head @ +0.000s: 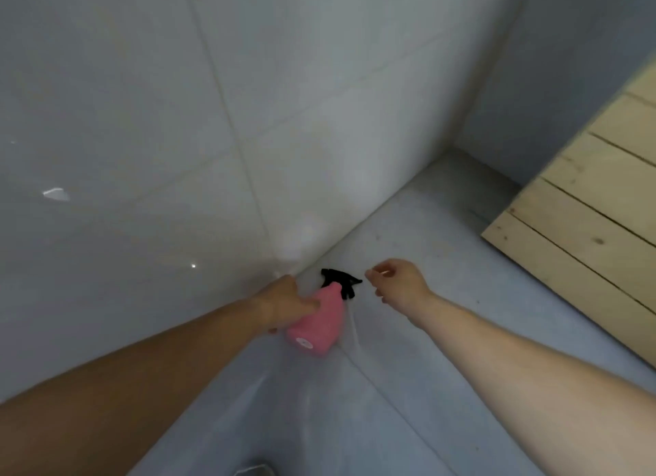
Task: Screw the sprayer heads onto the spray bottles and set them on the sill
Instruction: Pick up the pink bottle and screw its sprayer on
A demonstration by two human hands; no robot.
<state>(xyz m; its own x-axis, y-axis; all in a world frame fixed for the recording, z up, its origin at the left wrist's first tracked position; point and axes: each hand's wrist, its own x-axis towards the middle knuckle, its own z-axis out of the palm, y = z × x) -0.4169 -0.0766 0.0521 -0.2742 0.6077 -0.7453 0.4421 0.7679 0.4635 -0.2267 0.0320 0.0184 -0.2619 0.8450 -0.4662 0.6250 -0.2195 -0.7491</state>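
One pink bottle [317, 328] gripped by left hand [284, 300]; right hand [399, 278] loose beside sprayer [340, 280]

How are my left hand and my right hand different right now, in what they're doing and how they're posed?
The left hand is closed around the pink spray bottle; the right hand holds nothing. The left hand touches the bottle's body, while the right hand hangs apart, just right of the black sprayer head. The left fingers are curled tight; the right fingers are loosely spread. Both are bare and reach toward the bottle.

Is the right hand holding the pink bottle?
No, the left hand grips the pink bottle; the right hand hovers beside it, empty.
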